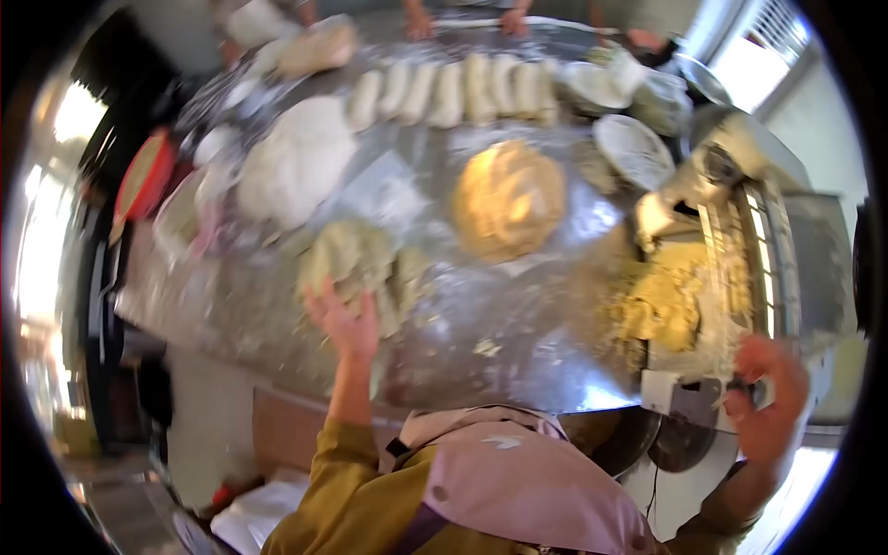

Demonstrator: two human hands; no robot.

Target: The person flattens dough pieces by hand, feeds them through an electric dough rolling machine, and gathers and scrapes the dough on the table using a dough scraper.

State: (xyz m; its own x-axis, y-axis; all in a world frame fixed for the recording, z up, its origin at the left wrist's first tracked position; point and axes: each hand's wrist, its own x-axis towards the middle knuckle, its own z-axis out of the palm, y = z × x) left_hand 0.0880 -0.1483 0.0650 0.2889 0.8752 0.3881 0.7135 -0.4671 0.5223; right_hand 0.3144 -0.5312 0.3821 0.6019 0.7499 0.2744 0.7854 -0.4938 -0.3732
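Head view: left of centre, your left hand (344,314), fingers spread and clasping nothing visible, lies at the lower edge of the pale dough (361,259), perhaps steadying it on the counter (444,347). The orange dough (511,199) sits apart at upper centre, likely leaving room. At right, yellow dough (668,301) lies heaped by the machine (777,259); lower right, your right hand (770,398) curls at its end, grip unclear.

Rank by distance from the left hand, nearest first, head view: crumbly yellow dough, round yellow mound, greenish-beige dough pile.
1. Greenish-beige dough pile: at the left hand, along its fingers.
2. Round yellow mound: forward and to the right.
3. Crumbly yellow dough: far right, by the machine.
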